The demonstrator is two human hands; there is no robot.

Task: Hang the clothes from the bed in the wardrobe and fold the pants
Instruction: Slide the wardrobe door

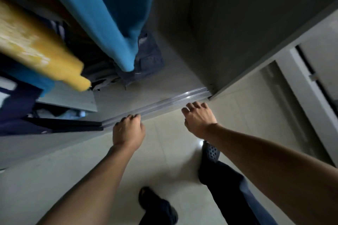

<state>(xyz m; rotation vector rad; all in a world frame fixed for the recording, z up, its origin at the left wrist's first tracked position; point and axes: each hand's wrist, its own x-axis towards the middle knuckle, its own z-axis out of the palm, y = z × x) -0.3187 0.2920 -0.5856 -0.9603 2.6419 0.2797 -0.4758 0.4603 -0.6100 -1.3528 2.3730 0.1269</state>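
The left hand [128, 131] and right hand [199, 118] hovered apart and empty at the front edge of the wardrobe floor [173, 75]; the blue garment [109, 14] hung lengthwise downward ahead-left, nearer the left hand.

The wardrobe floor [175, 78] is a pale grey panel edged at the front by a metal sliding track [164, 103]. A crumpled heap of denim clothes [148, 60] lies on it towards the back. In front, the glossy tiled floor [82, 170] carries the person's two dark slippers [211, 152].
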